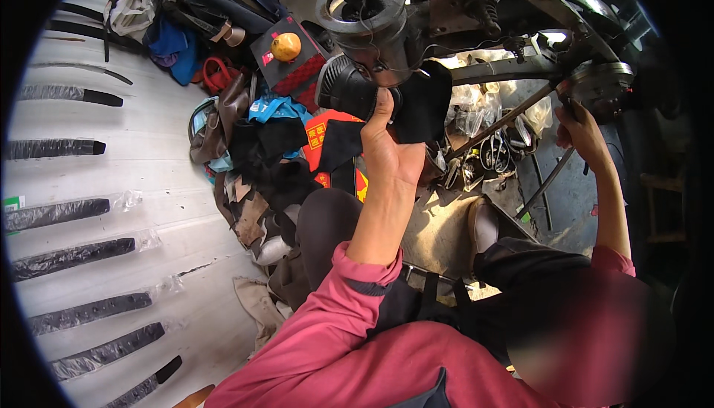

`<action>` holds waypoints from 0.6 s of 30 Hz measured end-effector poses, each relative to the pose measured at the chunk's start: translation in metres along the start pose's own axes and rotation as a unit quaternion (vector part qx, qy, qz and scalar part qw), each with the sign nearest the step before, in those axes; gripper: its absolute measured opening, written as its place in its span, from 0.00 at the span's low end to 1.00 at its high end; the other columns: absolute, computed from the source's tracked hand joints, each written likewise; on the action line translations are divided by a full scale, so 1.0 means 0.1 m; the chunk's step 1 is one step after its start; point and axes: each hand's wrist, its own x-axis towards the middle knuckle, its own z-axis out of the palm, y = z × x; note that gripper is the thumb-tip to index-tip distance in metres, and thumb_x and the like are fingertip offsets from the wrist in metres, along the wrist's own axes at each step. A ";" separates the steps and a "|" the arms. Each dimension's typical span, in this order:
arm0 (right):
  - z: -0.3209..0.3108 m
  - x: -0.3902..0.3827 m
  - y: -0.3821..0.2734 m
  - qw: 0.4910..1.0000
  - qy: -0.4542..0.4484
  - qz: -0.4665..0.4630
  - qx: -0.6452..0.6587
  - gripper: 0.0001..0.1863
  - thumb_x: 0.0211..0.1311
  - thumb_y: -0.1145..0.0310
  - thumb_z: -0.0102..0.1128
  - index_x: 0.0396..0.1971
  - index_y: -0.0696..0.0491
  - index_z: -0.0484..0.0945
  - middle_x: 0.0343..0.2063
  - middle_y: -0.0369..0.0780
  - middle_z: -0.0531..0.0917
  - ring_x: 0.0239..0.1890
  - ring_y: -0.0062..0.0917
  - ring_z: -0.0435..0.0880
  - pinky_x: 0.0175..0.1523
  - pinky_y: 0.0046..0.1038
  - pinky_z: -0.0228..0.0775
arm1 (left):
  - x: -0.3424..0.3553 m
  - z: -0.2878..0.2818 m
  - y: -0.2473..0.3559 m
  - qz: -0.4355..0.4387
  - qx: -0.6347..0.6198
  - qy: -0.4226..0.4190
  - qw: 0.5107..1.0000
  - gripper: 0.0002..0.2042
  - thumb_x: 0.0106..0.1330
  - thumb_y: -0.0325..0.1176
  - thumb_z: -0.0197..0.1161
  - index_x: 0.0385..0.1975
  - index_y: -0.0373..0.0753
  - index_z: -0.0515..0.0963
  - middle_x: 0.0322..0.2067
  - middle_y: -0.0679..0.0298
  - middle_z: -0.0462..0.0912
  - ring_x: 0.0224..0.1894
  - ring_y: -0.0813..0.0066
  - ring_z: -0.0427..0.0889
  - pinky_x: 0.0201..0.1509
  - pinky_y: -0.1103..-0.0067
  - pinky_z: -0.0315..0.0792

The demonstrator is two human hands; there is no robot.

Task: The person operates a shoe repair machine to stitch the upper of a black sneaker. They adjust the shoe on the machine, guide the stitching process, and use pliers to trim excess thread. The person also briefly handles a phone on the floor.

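Near the top middle, my left hand is closed on a black shoe, thumb pointing up along it. The shoe presses against the round metal head of a sewing machine, and its upper is partly hidden there. A black flap of material spreads to the right of my thumb. Over on the right, my right hand is raised to a metal hand wheel, with its fingers curled at the wheel's lower left edge. Exactly how the fingers grip is hard to see in the shadow.
Black and brown scraps lie left of my hand, beside a red and black box with a round yellow-orange object on it. Bags pile up behind. Plastic-wrapped black strips line the pale surface at left. A metal rod slants under the machine.
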 end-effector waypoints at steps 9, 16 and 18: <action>-1.04 0.05 -0.12 0.948 0.294 -0.102 -0.067 0.14 0.78 0.58 0.55 0.45 0.54 0.81 0.24 0.30 0.77 0.27 0.13 0.75 0.34 0.20 0.68 | -0.03 0.10 0.05 -0.021 -0.016 0.006 1.000 0.20 0.73 0.35 0.67 0.61 0.33 0.77 0.61 0.55 0.82 0.65 0.56 0.80 0.77 0.59 0.67; -0.38 0.28 0.45 0.994 0.100 0.049 0.013 0.14 0.79 0.61 0.54 0.48 0.57 0.76 0.18 0.34 0.75 0.17 0.18 0.76 0.24 0.24 0.68 | -0.03 0.12 0.01 0.001 -0.020 -0.006 1.000 0.19 0.74 0.35 0.66 0.60 0.34 0.78 0.60 0.57 0.83 0.64 0.58 0.81 0.76 0.61 0.68; -0.07 0.11 0.21 0.999 0.020 0.017 0.037 0.16 0.78 0.59 0.55 0.48 0.59 0.77 0.19 0.34 0.77 0.19 0.18 0.77 0.26 0.24 0.69 | -0.03 0.12 0.00 0.009 -0.015 0.001 1.000 0.18 0.74 0.35 0.66 0.60 0.34 0.78 0.59 0.58 0.84 0.63 0.58 0.81 0.76 0.61 0.68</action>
